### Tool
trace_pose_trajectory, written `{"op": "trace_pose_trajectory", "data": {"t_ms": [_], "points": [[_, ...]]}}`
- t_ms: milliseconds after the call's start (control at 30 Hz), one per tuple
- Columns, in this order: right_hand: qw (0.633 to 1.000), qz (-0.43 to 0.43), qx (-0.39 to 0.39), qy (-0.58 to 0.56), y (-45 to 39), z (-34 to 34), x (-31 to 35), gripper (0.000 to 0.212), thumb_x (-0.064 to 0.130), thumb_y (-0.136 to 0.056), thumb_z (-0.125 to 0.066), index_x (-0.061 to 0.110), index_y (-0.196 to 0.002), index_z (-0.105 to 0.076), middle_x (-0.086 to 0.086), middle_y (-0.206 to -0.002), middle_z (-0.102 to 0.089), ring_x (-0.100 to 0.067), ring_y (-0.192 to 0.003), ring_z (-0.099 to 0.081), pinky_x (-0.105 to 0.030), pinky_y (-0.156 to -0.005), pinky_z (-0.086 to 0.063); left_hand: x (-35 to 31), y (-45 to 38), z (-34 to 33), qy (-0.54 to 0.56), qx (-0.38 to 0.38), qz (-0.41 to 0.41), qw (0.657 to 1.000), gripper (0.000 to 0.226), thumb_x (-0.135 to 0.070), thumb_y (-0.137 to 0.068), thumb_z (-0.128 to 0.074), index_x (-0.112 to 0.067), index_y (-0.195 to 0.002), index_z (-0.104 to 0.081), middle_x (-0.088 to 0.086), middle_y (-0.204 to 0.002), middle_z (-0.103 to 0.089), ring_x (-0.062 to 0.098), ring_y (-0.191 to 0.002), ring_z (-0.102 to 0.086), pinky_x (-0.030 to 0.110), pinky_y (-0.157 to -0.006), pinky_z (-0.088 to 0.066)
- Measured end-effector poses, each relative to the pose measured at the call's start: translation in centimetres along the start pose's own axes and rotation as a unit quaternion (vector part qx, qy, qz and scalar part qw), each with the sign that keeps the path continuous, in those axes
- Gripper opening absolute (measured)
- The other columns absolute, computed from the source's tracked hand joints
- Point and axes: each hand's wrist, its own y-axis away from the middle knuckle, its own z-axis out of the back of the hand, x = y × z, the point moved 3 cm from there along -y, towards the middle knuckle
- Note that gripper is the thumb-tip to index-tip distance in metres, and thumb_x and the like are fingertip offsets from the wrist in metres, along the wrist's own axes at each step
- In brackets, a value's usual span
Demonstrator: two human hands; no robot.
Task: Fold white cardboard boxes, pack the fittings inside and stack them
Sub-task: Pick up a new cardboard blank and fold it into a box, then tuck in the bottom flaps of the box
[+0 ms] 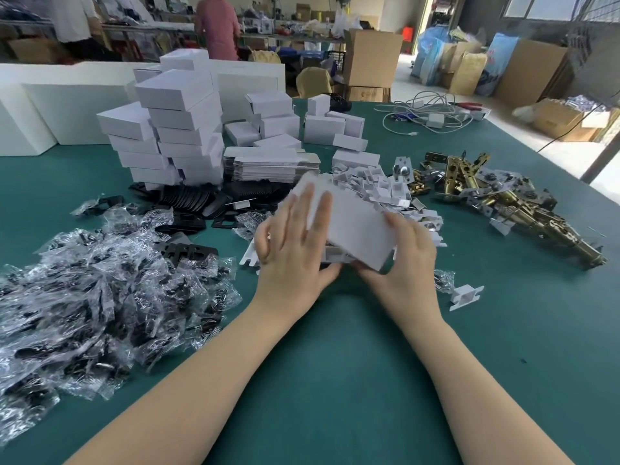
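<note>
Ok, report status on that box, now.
Both hands on white box: left hand flat on top, right hand gripping its end. Nothing blocking.

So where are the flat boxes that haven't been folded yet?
The stack of flat box blanks lies mid-table on the green table, just right of the tall pile of folded white boxes and behind the black fittings.
</note>
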Motion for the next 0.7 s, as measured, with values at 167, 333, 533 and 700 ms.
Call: {"op": "trace_pose_trajectory", "data": {"t_ms": [167,333,533,700], "points": [[0.957,-0.122,0.022,-0.263,-0.2,0.3,-0.6,0.071,0.065,-0.072,-0.065,0.035,-0.134,-0.048,0.012,-0.116,-0.062,-0.005,-0.097,-0.063,-0.022,-0.079,-0.051,1.0,0.5,-0.7,0.310,0.072,0.194,0.928,0.107,-0.072,-0.076,-0.056,-0.033,-0.154,0.006,-0.006,-0.161,-0.020,0.004,-0.144,-0.017,0.032,-0.117,-0.011],[0.887,-0.159,0.226,-0.370,1.0,-2.4,0.5,0.050,0.073,-0.074,-0.048,0.037,-0.095,-0.076,-0.005,-0.076,-0.072,-0.021,-0.072,-0.065,-0.054,-0.080,-0.048,1.4,0.5,-1.7,0.501,0.081,0.257,0.822,0.038,-0.057,-0.090,-0.047,-0.033,-0.119,-0.051,-0.036,-0.109,-0.062,-0.016,-0.106,-0.054,0.004,-0.089,-0.039],[0.946,-0.114,0.086,-0.290,0.3,-1.5,0.2,0.044,0.069,-0.083,-0.042,0.037,-0.104,-0.063,0.023,-0.098,-0.067,0.000,-0.091,-0.063,-0.026,-0.083,-0.053,1.9,0.5,-1.4,0.481,0.033,0.241,0.842,0.033,-0.064,-0.080,-0.054,-0.034,-0.093,-0.059,0.000,-0.088,-0.069,0.008,-0.082,-0.060,0.030,-0.076,-0.049],[0.969,-0.150,-0.120,-0.157,-5.6,1.0,-2.3,0.018,0.027,-0.095,-0.055,0.022,-0.110,-0.064,0.019,-0.090,-0.063,0.008,-0.075,-0.056,-0.006,-0.061,-0.039,1.6,0.1,-1.2,0.385,0.132,0.114,0.906,0.021,-0.059,-0.077,-0.060,-0.067,-0.095,-0.052,-0.031,-0.088,-0.063,-0.006,-0.078,-0.060,0.008,-0.065,-0.042]]}}
